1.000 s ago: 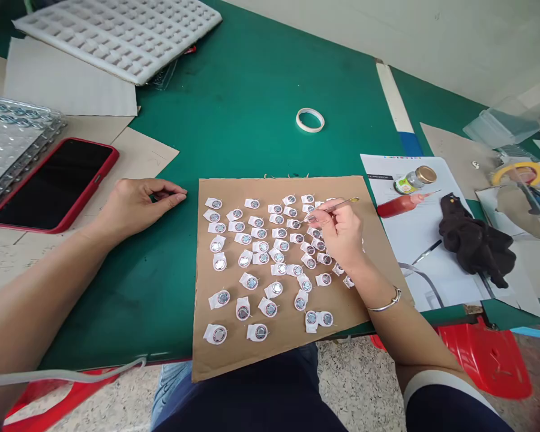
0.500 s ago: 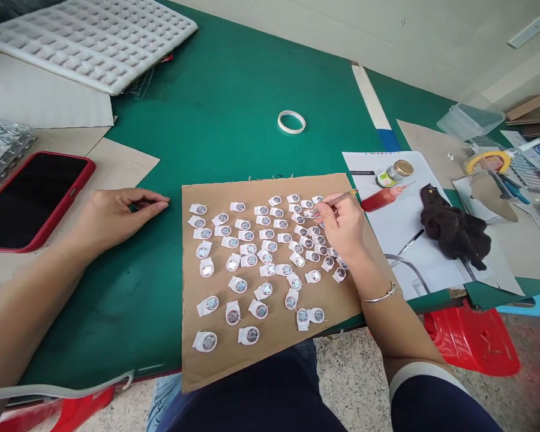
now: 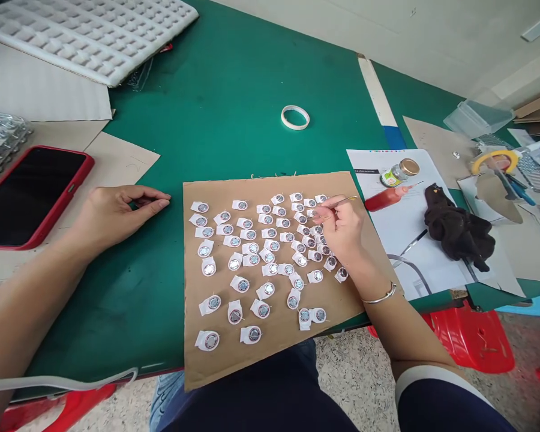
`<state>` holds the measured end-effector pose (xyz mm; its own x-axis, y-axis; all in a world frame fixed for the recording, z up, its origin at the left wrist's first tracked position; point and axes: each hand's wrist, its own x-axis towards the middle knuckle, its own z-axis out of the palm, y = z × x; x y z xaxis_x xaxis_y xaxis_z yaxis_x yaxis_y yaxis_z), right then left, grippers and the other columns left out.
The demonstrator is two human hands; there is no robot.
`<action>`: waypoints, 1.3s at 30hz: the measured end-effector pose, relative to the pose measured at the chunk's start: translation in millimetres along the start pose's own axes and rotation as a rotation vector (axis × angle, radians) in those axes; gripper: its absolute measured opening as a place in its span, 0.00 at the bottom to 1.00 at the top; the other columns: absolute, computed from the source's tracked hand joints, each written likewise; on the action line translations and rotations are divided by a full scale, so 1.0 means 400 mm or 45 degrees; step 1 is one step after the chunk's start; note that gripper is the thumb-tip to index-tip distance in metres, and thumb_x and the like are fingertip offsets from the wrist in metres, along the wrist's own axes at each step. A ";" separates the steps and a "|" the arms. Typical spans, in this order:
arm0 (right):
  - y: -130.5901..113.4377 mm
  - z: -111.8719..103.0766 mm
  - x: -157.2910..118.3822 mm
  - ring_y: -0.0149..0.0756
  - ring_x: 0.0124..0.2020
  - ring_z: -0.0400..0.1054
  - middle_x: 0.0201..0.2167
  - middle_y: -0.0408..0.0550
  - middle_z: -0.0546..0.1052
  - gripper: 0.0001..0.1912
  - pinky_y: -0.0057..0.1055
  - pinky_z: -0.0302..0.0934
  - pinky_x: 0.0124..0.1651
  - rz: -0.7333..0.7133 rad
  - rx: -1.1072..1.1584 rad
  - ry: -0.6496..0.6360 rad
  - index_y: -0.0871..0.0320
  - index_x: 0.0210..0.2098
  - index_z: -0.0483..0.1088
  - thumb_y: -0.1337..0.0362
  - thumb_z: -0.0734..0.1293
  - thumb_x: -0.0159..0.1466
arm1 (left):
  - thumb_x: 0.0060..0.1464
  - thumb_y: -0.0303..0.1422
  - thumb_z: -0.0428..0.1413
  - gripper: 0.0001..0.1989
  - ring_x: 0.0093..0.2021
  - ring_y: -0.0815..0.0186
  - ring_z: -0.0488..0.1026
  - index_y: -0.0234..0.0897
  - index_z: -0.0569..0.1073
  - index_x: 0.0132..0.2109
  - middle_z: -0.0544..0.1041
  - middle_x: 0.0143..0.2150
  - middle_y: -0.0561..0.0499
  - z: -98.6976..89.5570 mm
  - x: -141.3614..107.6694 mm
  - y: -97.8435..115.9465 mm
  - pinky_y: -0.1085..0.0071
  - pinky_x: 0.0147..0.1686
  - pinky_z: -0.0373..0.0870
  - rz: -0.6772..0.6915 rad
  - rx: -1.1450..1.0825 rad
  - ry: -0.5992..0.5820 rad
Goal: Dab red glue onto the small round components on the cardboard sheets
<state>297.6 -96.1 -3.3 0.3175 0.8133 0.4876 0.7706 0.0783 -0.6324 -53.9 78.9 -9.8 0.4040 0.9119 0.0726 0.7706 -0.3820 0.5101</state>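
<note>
A brown cardboard sheet [image 3: 225,366] lies at the table's front edge, bearing several small round metallic pieces with white tabs [image 3: 207,341]. Over its upper right part, my right hand [image 3: 344,231] pinches a thin tweezer-like tool [image 3: 345,199], its tip down among the round pieces and partly hidden by the fingers. My left hand [image 3: 126,213] rests on the green table left of the sheet, fingers loosely curved, thumb and fingertips slightly apart, holding nothing.
A red-cased phone [image 3: 31,195] lies left. A white tape roll [image 3: 295,117] sits behind the sheet. To the right are a red bottle [image 3: 384,198], a small jar [image 3: 400,173], a dark cloth [image 3: 459,228] and yellow tape [image 3: 495,161]. A white moulded tray [image 3: 90,36] stands back left.
The view has shifted slightly. My right hand has moved a little relative to the sheet, still with the tool. My left hand stays at the same place.
</note>
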 end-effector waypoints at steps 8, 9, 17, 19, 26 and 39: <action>0.007 -0.020 0.018 0.28 0.25 0.72 0.29 0.44 0.72 0.08 0.24 0.69 0.23 0.177 0.234 0.018 0.58 0.34 0.62 0.60 0.63 0.60 | 0.48 0.46 0.54 0.17 0.29 0.69 0.70 0.42 0.77 0.40 0.78 0.34 0.54 -0.003 0.003 -0.007 0.75 0.29 0.63 -0.001 0.006 -0.029; 0.007 -0.022 0.022 0.28 0.25 0.72 0.29 0.43 0.72 0.08 0.24 0.69 0.23 0.167 0.232 0.058 0.58 0.34 0.62 0.60 0.63 0.60 | 0.49 0.46 0.53 0.17 0.30 0.69 0.70 0.42 0.77 0.40 0.78 0.35 0.54 -0.003 0.002 -0.006 0.75 0.30 0.64 0.005 0.002 -0.028; 0.015 0.007 0.041 0.27 0.25 0.72 0.29 0.43 0.72 0.04 0.23 0.68 0.23 0.025 0.081 0.052 0.57 0.32 0.63 0.63 0.62 0.62 | 0.49 0.44 0.54 0.15 0.34 0.68 0.72 0.42 0.77 0.39 0.78 0.35 0.55 -0.003 0.000 0.004 0.76 0.35 0.66 -0.002 -0.054 -0.054; 0.019 0.012 0.041 0.28 0.25 0.72 0.29 0.43 0.72 0.04 0.24 0.69 0.23 0.038 0.102 0.041 0.57 0.32 0.63 0.63 0.61 0.62 | 0.49 0.45 0.54 0.15 0.34 0.68 0.72 0.42 0.77 0.39 0.78 0.35 0.55 -0.003 0.001 0.005 0.76 0.36 0.66 -0.009 -0.060 -0.061; 0.020 0.017 0.039 0.29 0.25 0.72 0.29 0.43 0.72 0.04 0.25 0.69 0.23 0.049 0.103 0.027 0.57 0.33 0.63 0.63 0.62 0.62 | 0.48 0.46 0.54 0.17 0.33 0.67 0.72 0.41 0.77 0.40 0.78 0.35 0.54 -0.002 -0.001 0.004 0.75 0.34 0.65 -0.025 -0.060 -0.045; 0.005 0.021 0.049 0.26 0.20 0.70 0.26 0.42 0.74 0.07 0.25 0.61 0.22 -0.156 -0.125 -0.011 0.57 0.28 0.61 0.64 0.61 0.62 | 0.50 0.47 0.52 0.18 0.24 0.73 0.64 0.43 0.76 0.42 0.78 0.37 0.57 0.004 -0.003 -0.010 0.76 0.27 0.62 0.011 0.014 -0.017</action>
<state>300.7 -75.2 -0.2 0.2138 0.8059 0.5521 0.8536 0.1207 -0.5067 -56.8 79.1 -13.4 0.4171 0.9065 0.0655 0.7726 -0.3916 0.4997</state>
